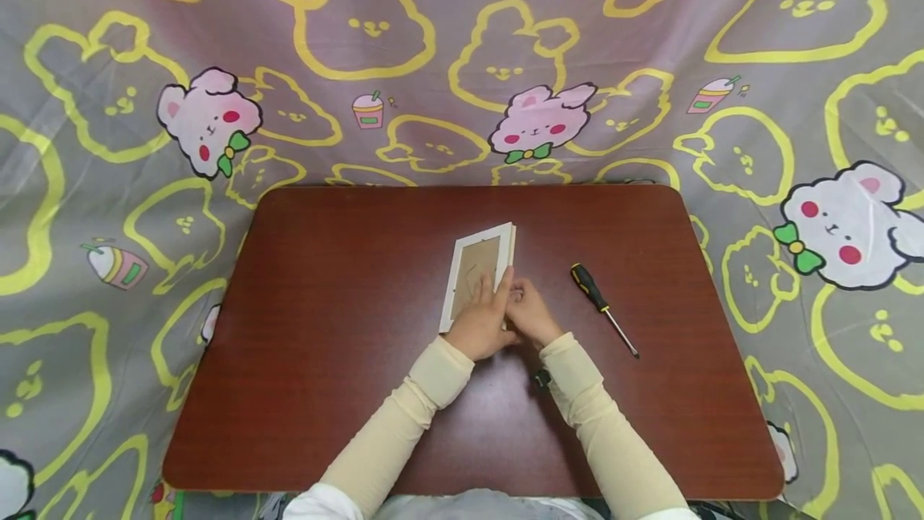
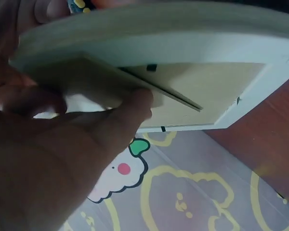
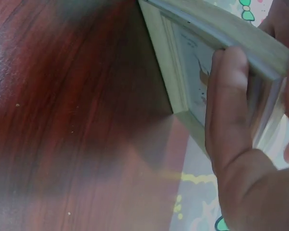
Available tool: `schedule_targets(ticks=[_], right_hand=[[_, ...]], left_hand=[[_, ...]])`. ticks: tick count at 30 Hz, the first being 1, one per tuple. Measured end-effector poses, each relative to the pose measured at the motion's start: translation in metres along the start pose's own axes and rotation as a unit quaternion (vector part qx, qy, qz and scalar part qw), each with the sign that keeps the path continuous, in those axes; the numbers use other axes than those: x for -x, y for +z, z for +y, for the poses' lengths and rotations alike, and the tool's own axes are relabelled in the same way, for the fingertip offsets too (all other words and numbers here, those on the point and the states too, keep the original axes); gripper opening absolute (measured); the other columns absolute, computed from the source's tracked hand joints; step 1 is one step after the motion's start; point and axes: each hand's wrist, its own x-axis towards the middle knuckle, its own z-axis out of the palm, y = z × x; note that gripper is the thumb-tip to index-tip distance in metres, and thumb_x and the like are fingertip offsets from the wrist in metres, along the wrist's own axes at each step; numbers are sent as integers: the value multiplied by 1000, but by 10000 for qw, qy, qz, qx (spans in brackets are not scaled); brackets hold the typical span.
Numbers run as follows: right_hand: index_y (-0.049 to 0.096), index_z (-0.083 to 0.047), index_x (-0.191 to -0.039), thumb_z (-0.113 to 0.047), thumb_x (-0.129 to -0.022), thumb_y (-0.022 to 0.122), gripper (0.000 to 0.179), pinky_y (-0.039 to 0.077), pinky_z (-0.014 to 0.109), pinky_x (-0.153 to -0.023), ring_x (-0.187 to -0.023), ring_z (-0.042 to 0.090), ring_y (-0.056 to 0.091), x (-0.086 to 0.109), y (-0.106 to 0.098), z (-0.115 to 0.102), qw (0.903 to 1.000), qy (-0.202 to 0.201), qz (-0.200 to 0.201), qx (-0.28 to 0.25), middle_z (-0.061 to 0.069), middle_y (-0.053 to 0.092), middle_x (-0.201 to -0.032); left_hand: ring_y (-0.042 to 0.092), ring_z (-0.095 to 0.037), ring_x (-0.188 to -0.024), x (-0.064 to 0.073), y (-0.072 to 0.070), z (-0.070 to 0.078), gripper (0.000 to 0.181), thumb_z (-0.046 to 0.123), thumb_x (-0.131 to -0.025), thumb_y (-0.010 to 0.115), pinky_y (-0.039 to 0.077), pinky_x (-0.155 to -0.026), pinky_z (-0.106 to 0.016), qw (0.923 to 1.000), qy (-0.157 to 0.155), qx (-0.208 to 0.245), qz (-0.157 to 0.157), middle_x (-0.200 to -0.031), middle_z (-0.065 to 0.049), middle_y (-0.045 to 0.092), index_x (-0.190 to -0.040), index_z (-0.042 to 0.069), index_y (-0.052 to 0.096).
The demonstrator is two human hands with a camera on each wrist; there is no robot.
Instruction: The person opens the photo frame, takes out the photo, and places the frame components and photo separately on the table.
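A picture frame (image 1: 445,293) with a white border and a brown backing board (image 1: 476,267) is held tilted above the table, its back facing up. My left hand (image 1: 480,329) lies across the lower part of the back and grips the frame. In the left wrist view, one finger (image 2: 135,103) touches the slanting stand flap (image 2: 77,74) on the backing. My right hand (image 1: 532,313) holds the frame's right edge. Its fingers (image 3: 231,96) lie against the front side in the right wrist view, where part of a picture (image 3: 190,60) shows. Part of the right thumb is cut off there.
A screwdriver (image 1: 592,289) with a black and yellow handle lies on the brown table (image 1: 332,303) right of the hands. A small dark object (image 1: 541,378) shows beside the right wrist. Patterned cloth (image 1: 404,151) surrounds the table's back and sides.
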Motion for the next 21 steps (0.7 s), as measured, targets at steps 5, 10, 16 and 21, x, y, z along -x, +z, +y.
schedule_targets(ticks=[5,10,16,21], right_hand=[[49,10,-123,-4,-91,54,35,48,26,-61,-76,14,55,4,0,-9,9970,75,-352,-682,8,60,-93],[52,8,-125,-8,-96,53,33,52,28,-66,-76,13,62,8,2,-21,9888,154,-600,-1358,7,65,-94],[52,7,-136,-11,-98,53,42,53,30,-67,-78,14,65,10,6,-26,9838,186,-898,-1542,10,67,-107],[49,7,-137,-12,-100,51,42,55,33,-64,-72,16,66,7,8,-21,9821,147,-1064,-1549,11,67,-101]], left_hand=[[25,-53,-142,3,-6,-1,100,19,-86,80,46,-100,-53,9992,-85,153,358,-154,-44,16,-162,6,17],[31,-52,-141,5,-10,0,90,12,-84,74,46,-100,-54,9970,-163,112,744,-154,-43,19,-159,0,25],[51,-49,-126,9,-5,-1,89,7,-78,75,58,-76,-49,9858,-227,-429,1605,-149,-43,31,-155,-3,32],[67,-47,-99,9,-2,-3,88,7,-73,84,58,-57,-45,9670,-256,-952,2350,-138,-44,43,-150,-3,43]])
